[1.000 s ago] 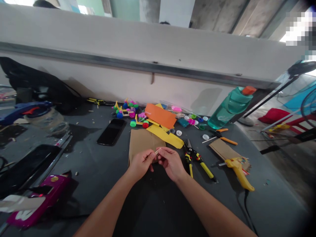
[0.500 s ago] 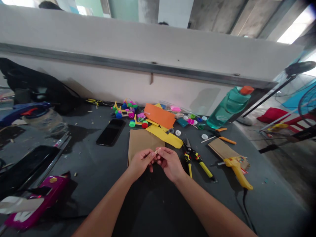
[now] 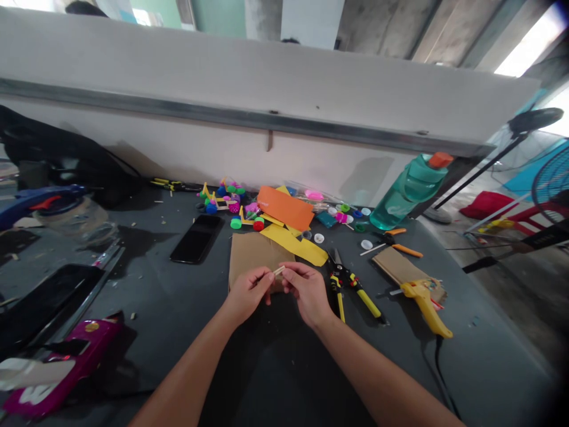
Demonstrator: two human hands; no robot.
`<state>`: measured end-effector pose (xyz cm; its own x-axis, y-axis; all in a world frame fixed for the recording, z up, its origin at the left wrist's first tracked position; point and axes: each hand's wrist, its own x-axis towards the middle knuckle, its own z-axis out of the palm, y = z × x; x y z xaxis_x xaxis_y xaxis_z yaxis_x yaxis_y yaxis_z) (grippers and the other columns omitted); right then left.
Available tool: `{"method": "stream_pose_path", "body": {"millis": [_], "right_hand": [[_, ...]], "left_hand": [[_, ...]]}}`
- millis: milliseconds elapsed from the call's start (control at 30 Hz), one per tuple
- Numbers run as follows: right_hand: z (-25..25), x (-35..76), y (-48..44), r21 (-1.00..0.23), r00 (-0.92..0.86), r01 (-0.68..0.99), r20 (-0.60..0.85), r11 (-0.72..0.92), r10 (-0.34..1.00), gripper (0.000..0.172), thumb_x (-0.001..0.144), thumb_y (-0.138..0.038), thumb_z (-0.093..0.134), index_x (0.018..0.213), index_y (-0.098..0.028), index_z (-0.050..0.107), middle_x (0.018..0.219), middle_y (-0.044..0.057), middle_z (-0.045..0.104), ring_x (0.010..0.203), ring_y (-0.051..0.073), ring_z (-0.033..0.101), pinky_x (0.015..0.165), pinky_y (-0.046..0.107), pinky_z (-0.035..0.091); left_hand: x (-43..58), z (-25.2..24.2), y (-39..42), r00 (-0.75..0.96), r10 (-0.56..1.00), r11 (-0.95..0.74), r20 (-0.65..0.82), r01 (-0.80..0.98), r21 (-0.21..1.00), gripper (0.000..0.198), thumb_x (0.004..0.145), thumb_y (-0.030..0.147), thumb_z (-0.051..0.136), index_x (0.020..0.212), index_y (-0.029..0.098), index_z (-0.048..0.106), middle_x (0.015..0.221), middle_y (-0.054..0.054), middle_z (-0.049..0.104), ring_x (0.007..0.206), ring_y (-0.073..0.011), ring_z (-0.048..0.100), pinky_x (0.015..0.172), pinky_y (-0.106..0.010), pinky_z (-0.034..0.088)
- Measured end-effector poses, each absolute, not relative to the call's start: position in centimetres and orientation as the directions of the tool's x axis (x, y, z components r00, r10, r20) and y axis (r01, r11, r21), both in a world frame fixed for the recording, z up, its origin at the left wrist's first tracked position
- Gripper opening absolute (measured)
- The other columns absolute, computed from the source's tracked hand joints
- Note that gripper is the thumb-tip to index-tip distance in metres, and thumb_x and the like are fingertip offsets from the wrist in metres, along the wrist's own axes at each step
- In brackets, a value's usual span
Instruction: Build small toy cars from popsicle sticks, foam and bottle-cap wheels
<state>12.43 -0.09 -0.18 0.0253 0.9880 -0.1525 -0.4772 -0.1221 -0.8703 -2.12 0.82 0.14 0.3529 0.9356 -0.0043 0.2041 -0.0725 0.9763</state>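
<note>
Dark table [image 3: 178, 308], cluttered; teal bottle [image 3: 402, 193] at far right side; brown cardboard sheet [image 3: 251, 252] flat at centre, black phone [image 3: 195, 238] just left of it; yellow glue gun [image 3: 424, 299] lying to the right, yellow-handled snips [image 3: 351, 284] between it and the cardboard; left hand [image 3: 246, 290] and right hand [image 3: 306, 290] close together over the cardboard's near edge, both pinching a small pale stick [image 3: 278, 270] at the fingertips; stick roughly level, bridging the two hands.
</note>
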Motion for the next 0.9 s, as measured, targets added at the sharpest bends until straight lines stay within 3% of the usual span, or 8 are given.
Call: {"method": "stream_pose_path", "body": {"millis": [300, 400, 533, 667, 900], "right_hand": [[-0.8, 12.6, 0.5, -0.899, 0.081, -0.412, -0.200, -0.150, 0.976, 0.018, 0.062, -0.029, 0.072, 0.071, -0.014, 0.068, 0.054, -0.002, 0.059, 0.048, 0.009, 0.049, 0.045, 0.021, 0.039], [-1.3, 12.6, 0.8, -0.919, 0.140, -0.379, -0.174, -0.110, 0.975, 0.019, 0.064, -0.030, 0.070, 0.073, -0.014, 0.068, 0.055, -0.002, 0.059, 0.049, 0.009, 0.050, 0.047, 0.021, 0.041], [-1.9, 12.8, 1.0, -0.948, 0.189, -0.314, -0.115, -0.052, 0.975, 0.019, 0.066, -0.032, 0.068, 0.075, -0.015, 0.068, 0.055, -0.002, 0.059, 0.048, 0.009, 0.050, 0.048, 0.022, 0.041], [-1.9, 12.9, 0.9, -0.965, 0.197, -0.263, -0.060, -0.006, 0.979, 0.020, 0.068, -0.034, 0.066, 0.076, -0.016, 0.068, 0.055, -0.003, 0.060, 0.049, 0.011, 0.051, 0.048, 0.023, 0.042], [-1.7, 13.3, 1.2, -0.975, 0.216, -0.217, -0.004, 0.044, 0.976, 0.021, 0.069, -0.034, 0.064, 0.076, -0.015, 0.067, 0.056, -0.002, 0.059, 0.051, 0.011, 0.051, 0.050, 0.023, 0.044]], "left_hand": [[-2.0, -0.4, 1.1, 0.351, 0.936, -0.097, 0.001, 0.255, 0.962, 0.029, 0.086, 0.037, 0.041, 0.070, 0.017, 0.053, 0.056, 0.005, 0.048, 0.048, -0.0086, 0.050, 0.049, -0.020, 0.039], [-2.0, -1.1, 1.3, 0.249, 0.968, -0.042, -0.020, 0.241, 0.970, 0.026, 0.084, 0.038, 0.043, 0.078, 0.017, 0.056, 0.061, 0.004, 0.049, 0.046, -0.0093, 0.051, 0.046, -0.021, 0.041], [-2.0, -1.2, 1.0, 0.084, 0.996, -0.020, -0.009, 0.349, 0.937, 0.025, 0.082, 0.036, 0.045, 0.085, 0.016, 0.060, 0.068, 0.000, 0.058, 0.049, -0.0116, 0.055, 0.049, -0.022, 0.044], [-1.5, -0.2, 0.7, 0.195, 0.981, -0.121, 0.021, 0.517, 0.847, 0.031, 0.085, 0.038, 0.040, 0.095, 0.019, 0.063, 0.080, -0.003, 0.064, 0.054, -0.0132, 0.056, 0.048, -0.022, 0.042], [-0.7, 0.9, 2.6, 0.396, 0.916, -0.311, 0.058, 0.613, 0.726, 0.036, 0.087, 0.039, 0.036, 0.075, 0.019, 0.063, 0.058, 0.001, 0.058, 0.051, -0.0121, 0.051, 0.050, -0.021, 0.034]]}}
